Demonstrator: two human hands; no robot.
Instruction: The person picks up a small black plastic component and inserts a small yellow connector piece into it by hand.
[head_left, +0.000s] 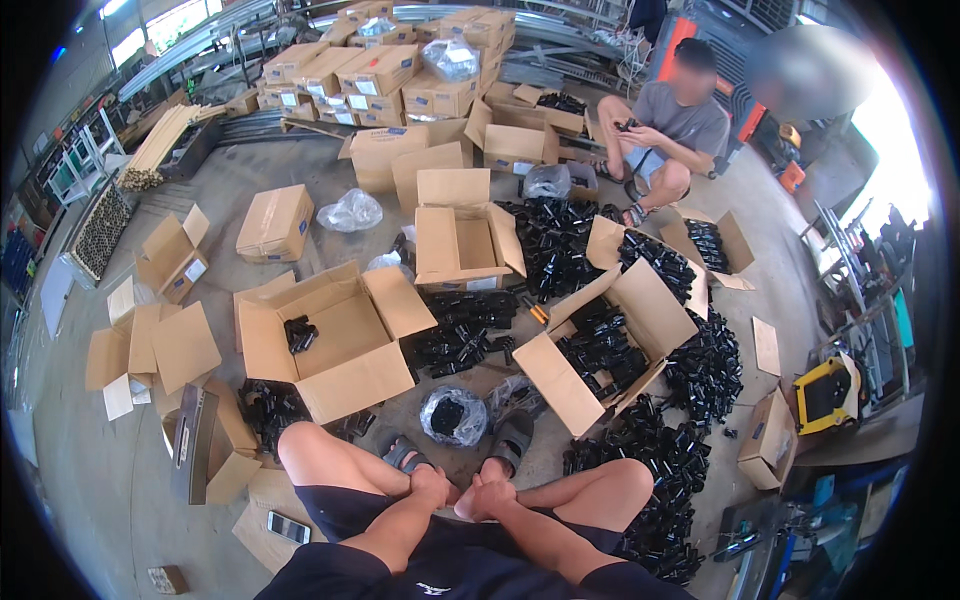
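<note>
I sit with both forearms reaching down between my bent knees. My left hand (431,484) is closed around my left ankle, above a sandal (405,455). Beside it, my right hand (491,494) is curled around my right ankle; its fingertips are partly hidden. Just past my feet lies a clear plastic bag (453,416) with black parts inside. An open cardboard box (345,393) in front of my left knee holds a few black parts (300,334). To the right, a tilted open box (560,385) contains many black parts (605,350).
Heaps of black parts (665,500) spread along my right and ahead. A phone (289,527) lies on cardboard at my left. Stacked cartons (375,70) stand at the back. A co-worker (680,120) sits far right, holding a small black part. A yellow machine (828,395) stands at right.
</note>
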